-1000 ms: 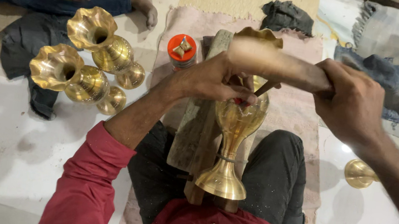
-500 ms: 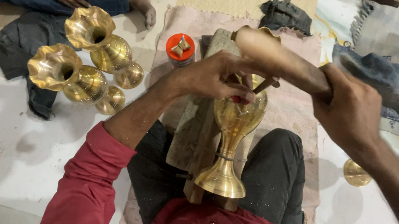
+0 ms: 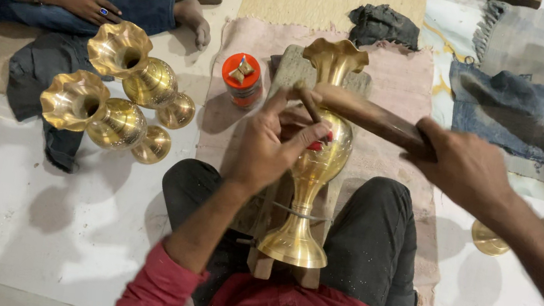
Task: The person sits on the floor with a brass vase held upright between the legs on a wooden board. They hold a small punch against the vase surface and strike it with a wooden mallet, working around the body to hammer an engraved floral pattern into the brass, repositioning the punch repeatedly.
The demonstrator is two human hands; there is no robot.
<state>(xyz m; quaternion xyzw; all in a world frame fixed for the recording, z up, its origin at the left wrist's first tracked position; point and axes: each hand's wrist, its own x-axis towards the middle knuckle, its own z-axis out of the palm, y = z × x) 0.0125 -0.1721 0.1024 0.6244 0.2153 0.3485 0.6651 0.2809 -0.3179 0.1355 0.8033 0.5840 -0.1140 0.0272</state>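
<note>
Finished vases [image 3: 114, 95]: two polished, fluted-mouth brass pieces lying on the floor.
Left hand [image 3: 273, 147]: pinched on a slim punch [image 3: 309, 104].
Brass vase [image 3: 313, 167]: lying on a wooden block [image 3: 284, 75] across the lap.
Right hand [image 3: 463, 165]: clenched around a smooth wooden mallet [image 3: 365, 115].

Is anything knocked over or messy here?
Yes, a little. Two brass vases lie tipped on their sides on the floor, left of the person, not standing. The vase being worked on lies along a wooden block, steadied by the left hand. Nothing looks spilled or broken.
</note>
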